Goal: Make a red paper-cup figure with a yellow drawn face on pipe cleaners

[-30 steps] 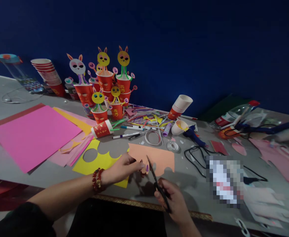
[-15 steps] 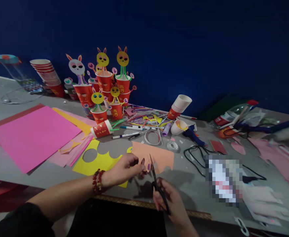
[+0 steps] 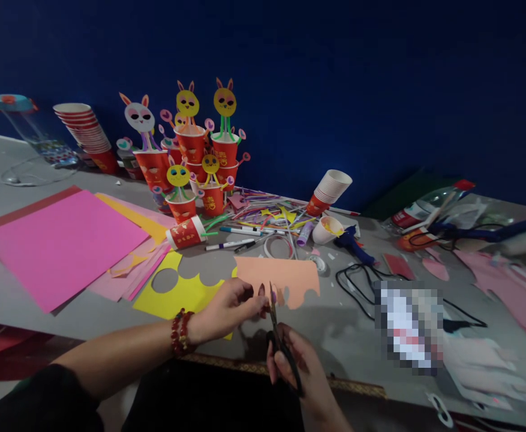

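Your small paper cutout (image 3: 274,296) sits at three o'clock from your left hand (image 3: 230,305), held in its pinched grip. At five o'clock from the cutout, your right hand (image 3: 302,363) is curled around the scissors (image 3: 274,325).

The scissors (image 3: 274,327) have moved leftward, closer to the left hand (image 3: 227,309).

tabletop (image 3: 328,321) lies open right of the scissors (image 3: 274,324); farther back, a glue gun (image 3: 357,249) blocks.
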Demonstrator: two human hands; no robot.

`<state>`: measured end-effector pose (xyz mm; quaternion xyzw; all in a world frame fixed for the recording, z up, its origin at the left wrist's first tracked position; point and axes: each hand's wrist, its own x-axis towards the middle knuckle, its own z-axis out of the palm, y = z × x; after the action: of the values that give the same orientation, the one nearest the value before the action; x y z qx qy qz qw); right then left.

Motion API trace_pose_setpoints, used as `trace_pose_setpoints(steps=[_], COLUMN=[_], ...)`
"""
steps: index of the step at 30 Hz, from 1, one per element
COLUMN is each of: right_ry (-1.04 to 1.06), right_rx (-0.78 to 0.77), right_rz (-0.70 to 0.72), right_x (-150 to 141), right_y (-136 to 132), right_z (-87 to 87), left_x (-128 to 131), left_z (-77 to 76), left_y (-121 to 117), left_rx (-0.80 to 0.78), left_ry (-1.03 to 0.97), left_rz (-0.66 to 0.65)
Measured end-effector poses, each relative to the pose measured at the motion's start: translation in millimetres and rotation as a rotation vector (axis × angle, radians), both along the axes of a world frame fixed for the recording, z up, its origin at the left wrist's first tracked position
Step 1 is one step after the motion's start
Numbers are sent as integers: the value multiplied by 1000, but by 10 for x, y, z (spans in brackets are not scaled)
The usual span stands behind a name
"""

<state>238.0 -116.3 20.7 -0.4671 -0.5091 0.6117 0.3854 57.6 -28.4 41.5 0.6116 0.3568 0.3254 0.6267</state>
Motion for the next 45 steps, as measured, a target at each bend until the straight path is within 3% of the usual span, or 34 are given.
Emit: trace_pose_setpoints(steps=[13, 18, 26, 33, 41, 45], right_ry=[92, 63, 27, 31, 48, 82], right_rx=[-66, -7, -31, -9, -53, -29], right_rz=[5, -11, -19, -59, -62, -88], right_x=[25, 35, 32, 46, 12, 7], right_y=[-8, 3, 36, 19, 55, 35], right_z=[-122, -163, -110, -230, -127, -217], left_x=[-11, 1, 1, -8, -10, -11], left_z=[13, 15, 6, -1, 10, 32], left_y=[1, 8, 17, 22, 32, 34], left_rx=[-30, -59, -63, -77, -49, -20], left_ry=[-18, -16, -24, -53, -38, -19], left_rz=[3, 15, 3, -4, -3, -2])
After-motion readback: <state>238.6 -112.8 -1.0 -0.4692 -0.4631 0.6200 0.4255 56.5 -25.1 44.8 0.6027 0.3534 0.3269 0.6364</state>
